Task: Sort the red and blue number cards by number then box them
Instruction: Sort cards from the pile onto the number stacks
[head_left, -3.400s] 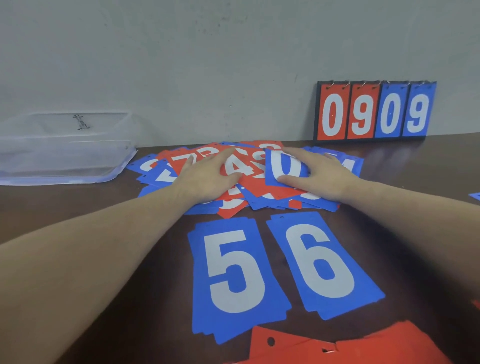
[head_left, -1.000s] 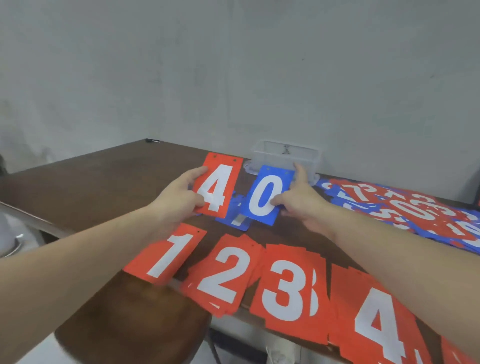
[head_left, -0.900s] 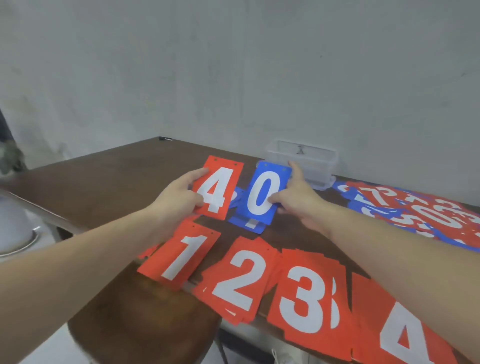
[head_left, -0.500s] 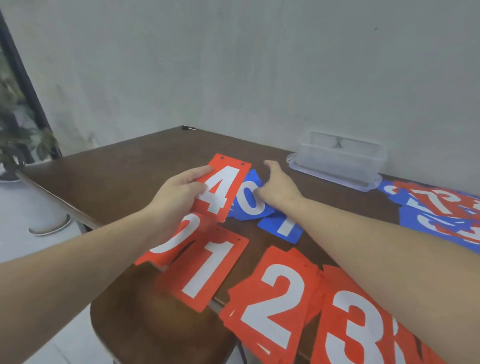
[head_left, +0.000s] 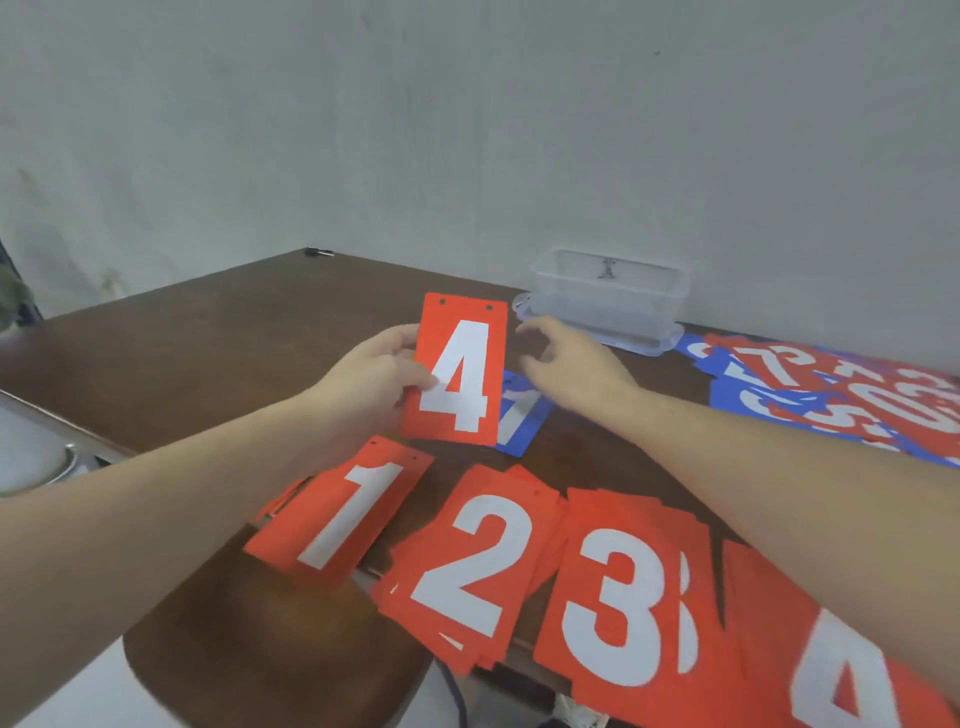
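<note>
My left hand (head_left: 371, 376) grips a red 4 card (head_left: 457, 371) upright above the table. My right hand (head_left: 563, 358) hovers just right of it, fingers loosely curled, holding nothing. Behind the red 4 card lie blue cards (head_left: 519, 418) on the table, a 1 partly showing. Along the near edge lie red piles: 1 (head_left: 345, 512), 2 (head_left: 475, 564), 3 (head_left: 621, 605) and 4 (head_left: 841, 670). An unsorted heap of red and blue cards (head_left: 841, 397) spreads at the right. A clear plastic box (head_left: 605, 296) stands by the wall.
The brown table (head_left: 197, 338) runs left to its edge. A small dark object (head_left: 318, 252) lies at the far corner. A round brown stool seat (head_left: 270, 654) sits below the near table edge.
My right hand has let go of the blue 0 card on the blue pile and lifted off it. My left hand has raised the red 4 card more upright.
</note>
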